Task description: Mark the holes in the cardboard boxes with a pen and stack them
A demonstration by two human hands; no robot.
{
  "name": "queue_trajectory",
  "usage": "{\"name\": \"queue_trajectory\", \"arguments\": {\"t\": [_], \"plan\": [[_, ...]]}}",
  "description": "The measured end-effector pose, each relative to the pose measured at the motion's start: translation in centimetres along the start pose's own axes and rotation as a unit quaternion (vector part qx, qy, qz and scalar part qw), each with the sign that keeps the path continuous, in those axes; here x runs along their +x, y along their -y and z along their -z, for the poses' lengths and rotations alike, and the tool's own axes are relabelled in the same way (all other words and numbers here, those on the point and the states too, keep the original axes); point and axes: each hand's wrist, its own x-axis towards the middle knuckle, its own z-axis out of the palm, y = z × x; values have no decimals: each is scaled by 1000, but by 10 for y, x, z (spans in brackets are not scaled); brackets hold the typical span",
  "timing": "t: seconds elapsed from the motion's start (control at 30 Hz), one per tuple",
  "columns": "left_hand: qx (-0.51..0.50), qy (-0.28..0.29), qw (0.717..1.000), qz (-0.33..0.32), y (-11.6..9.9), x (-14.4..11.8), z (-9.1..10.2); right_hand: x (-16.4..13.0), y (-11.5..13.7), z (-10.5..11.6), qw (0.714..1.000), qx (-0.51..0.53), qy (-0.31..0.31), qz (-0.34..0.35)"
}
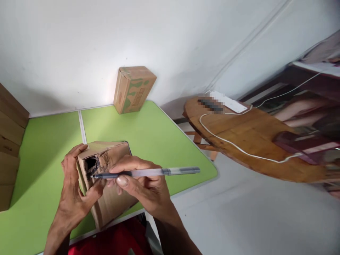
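A small brown cardboard box (111, 202) rests tilted on the near edge of the green table (148, 134). Its upper face has a torn dark hole. My left hand (73, 191) grips the box's left end, fingers over the top and thumb beneath the hole. My right hand (145, 186) holds a clear pen (159, 172) sideways, with its tip right at the hole's lower edge and its capped end pointing right.
A second cardboard box (134, 88) with green print leans against the white wall at the table's far edge. Stacked brown boxes (9, 141) stand at the left. A round wooden stool (252, 138) with a white cable and a white device is on the right.
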Motion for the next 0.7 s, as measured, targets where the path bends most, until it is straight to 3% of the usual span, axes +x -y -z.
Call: {"name": "queue_trajectory", "arguments": {"t": [0.17, 0.27, 0.47, 0.7], "plan": [[7, 10, 1000, -24, 3, -2, 1, 3, 1, 0, 988, -122, 28, 84], [10, 11, 1000, -27, 5, -2, 1, 5, 2, 2, 980, -167, 44, 101], [3, 21, 1000, -9, 5, -1, 3, 5, 10, 5, 971, -219, 36, 85], [-1, 12, 999, 37, -2, -1, 5, 5, 14, 11, 979, -198, -54, 21]]}}
